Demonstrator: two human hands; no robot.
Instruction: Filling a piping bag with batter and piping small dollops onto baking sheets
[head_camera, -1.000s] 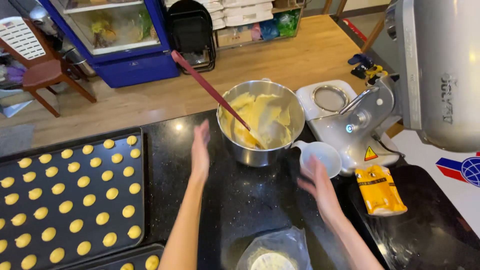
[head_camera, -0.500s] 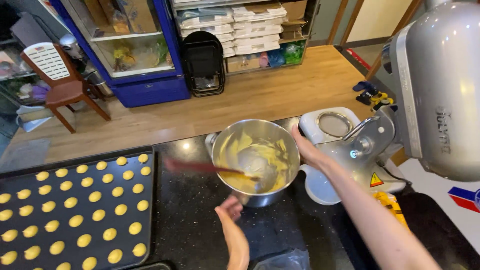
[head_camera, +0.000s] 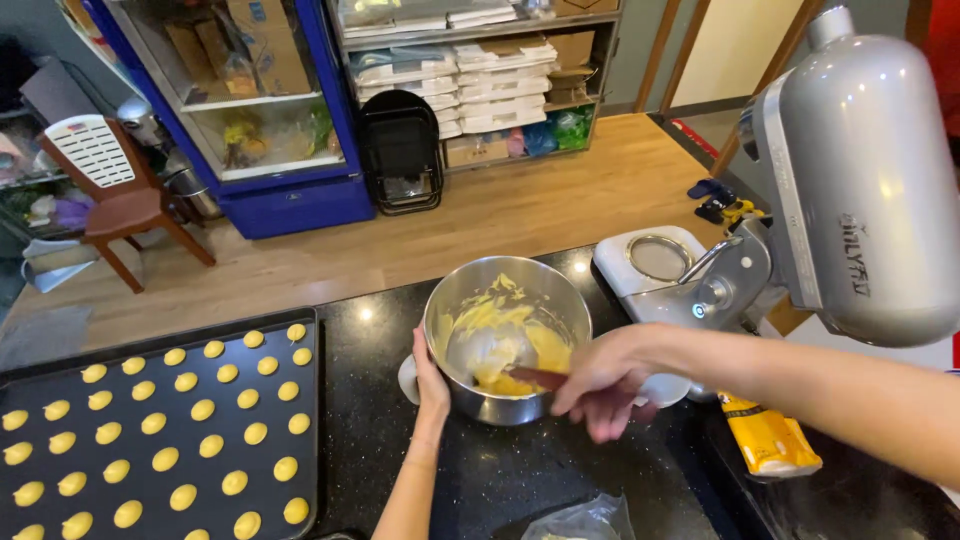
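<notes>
Steel mixing bowl (head_camera: 507, 338) sits on the black counter (head_camera: 520, 475), near its far edge, yellow batter inside. Left hand (head_camera: 430, 378) lies flat against the bowl's left wall, fingers extended, not curled. Right hand (head_camera: 603, 378) reaches over the right rim, fingers closed on a dark spatula handle (head_camera: 535, 378); blade in batter. Baking tray (head_camera: 160, 425) of piped dough is just left of the bowl, narrow gap between. Stand mixer (head_camera: 800, 220) crowds the right side. Open counter lies in front.
</notes>
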